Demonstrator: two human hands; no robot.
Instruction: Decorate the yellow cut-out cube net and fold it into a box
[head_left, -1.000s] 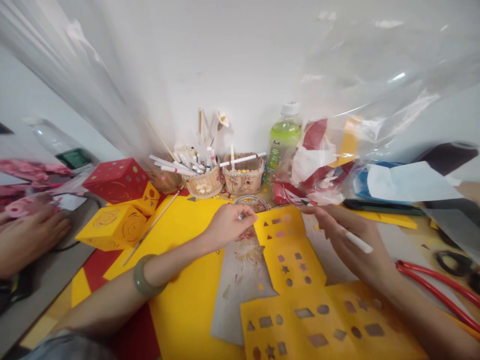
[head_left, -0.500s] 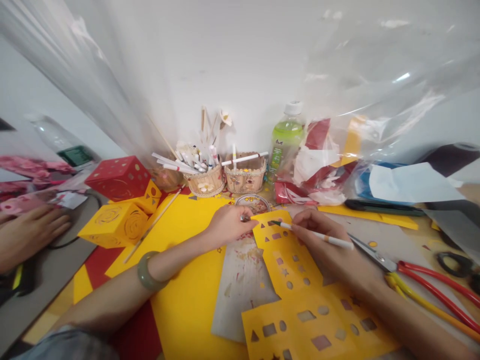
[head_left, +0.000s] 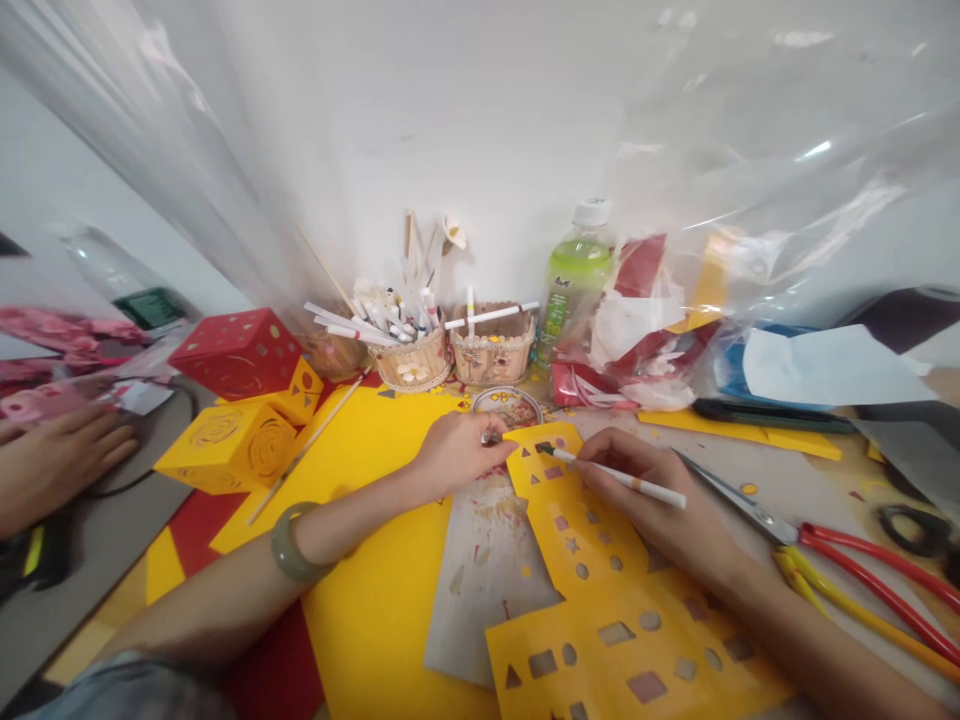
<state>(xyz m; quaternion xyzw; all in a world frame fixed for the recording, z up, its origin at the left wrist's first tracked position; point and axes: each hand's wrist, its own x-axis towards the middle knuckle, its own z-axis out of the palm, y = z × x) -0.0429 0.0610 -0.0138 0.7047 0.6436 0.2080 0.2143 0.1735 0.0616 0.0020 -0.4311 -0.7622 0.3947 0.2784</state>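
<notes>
We see a yellow sheet [head_left: 596, 600] full of cut-out shapes, spreading from four to five o'clock of our left hand [head_left: 466, 452] and running from nine to seven o'clock of our right hand [head_left: 637, 482]. Our left fingers bunch at its top-left corner; we cannot tell whether they pinch it. Our right hand grips a white pen [head_left: 626, 480], dark tip over the sheet's top panel. Red-handled scissors [head_left: 776, 522] lie at four o'clock of that hand.

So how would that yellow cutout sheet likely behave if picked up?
Looking thin and heavily pierced, the yellow cutout sheet is probably light and rather floppy. Its narrower far end might bend first, and it could tear where closely pierced.
</notes>
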